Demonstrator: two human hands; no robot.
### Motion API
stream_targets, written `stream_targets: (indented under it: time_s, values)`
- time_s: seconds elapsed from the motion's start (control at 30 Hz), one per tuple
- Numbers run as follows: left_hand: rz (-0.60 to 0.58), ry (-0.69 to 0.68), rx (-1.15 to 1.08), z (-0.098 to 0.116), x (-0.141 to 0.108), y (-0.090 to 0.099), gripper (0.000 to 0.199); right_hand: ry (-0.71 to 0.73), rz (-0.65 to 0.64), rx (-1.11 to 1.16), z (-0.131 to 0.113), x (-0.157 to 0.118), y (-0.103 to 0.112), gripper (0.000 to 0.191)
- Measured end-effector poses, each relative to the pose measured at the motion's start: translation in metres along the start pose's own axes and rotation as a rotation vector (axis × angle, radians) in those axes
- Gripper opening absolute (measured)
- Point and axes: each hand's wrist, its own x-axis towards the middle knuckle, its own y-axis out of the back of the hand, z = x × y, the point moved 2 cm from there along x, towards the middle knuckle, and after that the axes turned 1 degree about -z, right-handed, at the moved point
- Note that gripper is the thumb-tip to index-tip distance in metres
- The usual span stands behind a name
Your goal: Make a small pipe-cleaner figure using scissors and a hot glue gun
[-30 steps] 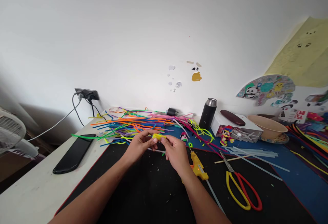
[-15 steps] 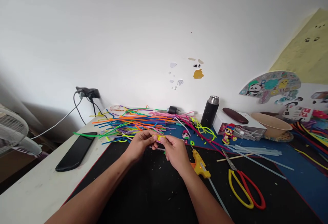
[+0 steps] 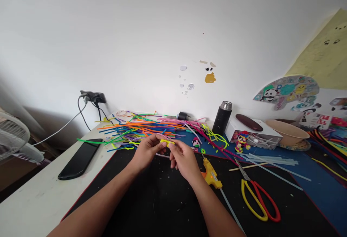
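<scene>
Between the thumbs and fingertips of both hands is a small yellow piece [image 3: 167, 143], held over the black mat [image 3: 162, 201]. It looks like bent pipe cleaner, though the fingers cover much of it. My left hand [image 3: 148, 152] pinches its left end and my right hand [image 3: 184, 159] its right end. Just behind the hands lies a heap of coloured pipe cleaners [image 3: 141, 126]. To the right of my right hand rests a yellow glue gun [image 3: 211, 173]. A small pink-capped figure [image 3: 196, 143] and a green ring [image 3: 203, 151] lie beyond it.
Scissors [image 3: 252, 190] with yellow and red handles lie right, near clear glue sticks [image 3: 273, 159]. A colourful figure [image 3: 242, 142], black flask [image 3: 222, 117], white box [image 3: 260, 137] and bowl [image 3: 287, 132] stand behind. A black phone-like slab [image 3: 80, 159] and fan [image 3: 13, 132] are left.
The yellow piece has shifted slightly left and up with both hands, and more of it shows between the fingertips. Nothing on the table has visibly moved.
</scene>
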Motion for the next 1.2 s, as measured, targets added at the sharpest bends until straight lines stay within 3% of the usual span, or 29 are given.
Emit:
stream_targets:
  time_s: [0.1, 0.37, 0.57, 0.9, 1.2]
  values:
    - [0.014, -0.009, 0.013, 0.000, -0.001, -0.001, 0.040, -0.034, 0.006, 0.072, 0.001, 0.001, -0.002, 0.056]
    - [0.032, -0.023, 0.012, -0.003, -0.004, -0.006, 0.039, -0.067, 0.063, 0.112, 0.004, 0.003, -0.001, 0.046]
    - [0.019, 0.036, -0.016, -0.006, -0.002, -0.007, 0.042, -0.064, 0.105, 0.171, 0.009, 0.004, -0.003, 0.047]
    - [0.096, 0.007, -0.015, -0.009, 0.001, -0.002, 0.040, 0.013, 0.025, -0.001, 0.008, 0.001, -0.004, 0.051]
    - [0.043, 0.015, -0.065, -0.006, -0.001, -0.008, 0.039, 0.062, 0.059, -0.289, 0.002, -0.002, 0.001, 0.047]
